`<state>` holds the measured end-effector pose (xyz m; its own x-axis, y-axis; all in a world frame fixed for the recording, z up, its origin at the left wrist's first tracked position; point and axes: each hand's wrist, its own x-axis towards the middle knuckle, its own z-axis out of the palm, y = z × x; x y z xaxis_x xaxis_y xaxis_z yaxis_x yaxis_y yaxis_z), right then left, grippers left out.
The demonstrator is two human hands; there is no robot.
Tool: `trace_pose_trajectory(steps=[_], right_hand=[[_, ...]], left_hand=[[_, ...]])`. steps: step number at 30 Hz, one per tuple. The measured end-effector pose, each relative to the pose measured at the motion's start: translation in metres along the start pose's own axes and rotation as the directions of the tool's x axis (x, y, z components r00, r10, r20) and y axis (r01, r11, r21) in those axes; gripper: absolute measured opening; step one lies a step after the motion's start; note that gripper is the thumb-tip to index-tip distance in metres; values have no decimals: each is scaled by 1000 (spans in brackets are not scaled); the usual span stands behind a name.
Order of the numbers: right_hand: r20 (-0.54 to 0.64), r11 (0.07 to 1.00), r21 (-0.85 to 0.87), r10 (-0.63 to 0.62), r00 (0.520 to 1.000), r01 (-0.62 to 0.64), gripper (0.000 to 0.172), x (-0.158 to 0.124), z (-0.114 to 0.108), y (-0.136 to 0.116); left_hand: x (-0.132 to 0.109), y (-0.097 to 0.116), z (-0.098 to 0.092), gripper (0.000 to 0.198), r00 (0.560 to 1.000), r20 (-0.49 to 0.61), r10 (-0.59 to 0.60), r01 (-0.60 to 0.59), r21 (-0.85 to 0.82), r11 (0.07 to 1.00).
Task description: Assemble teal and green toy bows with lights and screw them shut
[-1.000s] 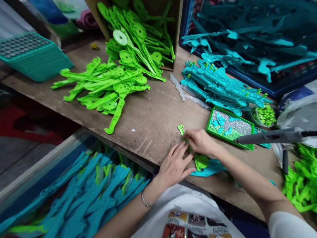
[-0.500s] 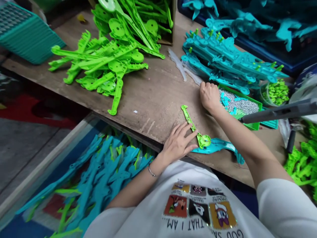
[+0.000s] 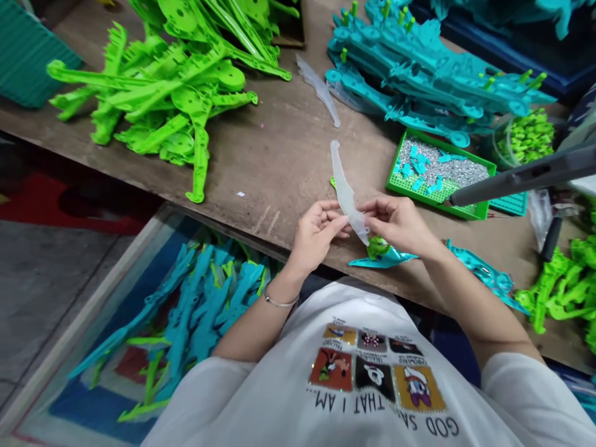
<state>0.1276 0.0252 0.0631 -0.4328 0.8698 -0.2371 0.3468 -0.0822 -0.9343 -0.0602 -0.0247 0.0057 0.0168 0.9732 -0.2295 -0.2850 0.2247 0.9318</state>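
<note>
A translucent white curved plastic blade point(image 3: 343, 186) is held up near the table's front edge, its narrow end pointing away from me. My left hand point(image 3: 319, 234) pinches its lower end from one side, and my right hand point(image 3: 395, 222) grips it from the other. Below the hands lies a teal plastic part point(image 3: 382, 259) with a green disc-shaped piece point(image 3: 378, 247) on it, mostly covered by the blade and fingers. Another teal part point(image 3: 487, 273) lies under and beyond my right forearm.
A green tray point(image 3: 395, 180) of small screws and teal bits stands beyond my right hand. An electric screwdriver point(image 3: 516, 177) reaches in from the right. Green parts point(image 3: 172, 105) and teal parts point(image 3: 400, 74) are piled behind. A second translucent blade point(image 3: 319, 87) lies on the table point(image 3: 279, 155).
My right hand has come back from beside the tray with a translucent blade. My left hand has lifted off the green part and now holds the blade too. The camera view has shifted.
</note>
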Motion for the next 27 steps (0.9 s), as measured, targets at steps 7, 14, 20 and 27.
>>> trace_pose_trajectory(steps=[7, 14, 20, 27], right_hand=[[37, 998, -34, 47, 998, -46, 21, -11, -4, 21], [-212, 996, -86, 18, 977, -37, 26, -17, -15, 48], [-197, 992, -120, 1, 980, -25, 26, -23, -6, 59], [-52, 967, -225, -135, 989, 121, 33, -29, -4, 57]], left_hand=[[-5, -2, 2, 43, 988, 63, -139, 143, -70, 987], [-5, -10, 2, 65, 977, -8, -213, 213, 3, 977], [-6, -20, 11, 65, 974, -18, -228, 228, 42, 973], [-6, -17, 10, 63, 972, -46, -231, 234, 88, 968]])
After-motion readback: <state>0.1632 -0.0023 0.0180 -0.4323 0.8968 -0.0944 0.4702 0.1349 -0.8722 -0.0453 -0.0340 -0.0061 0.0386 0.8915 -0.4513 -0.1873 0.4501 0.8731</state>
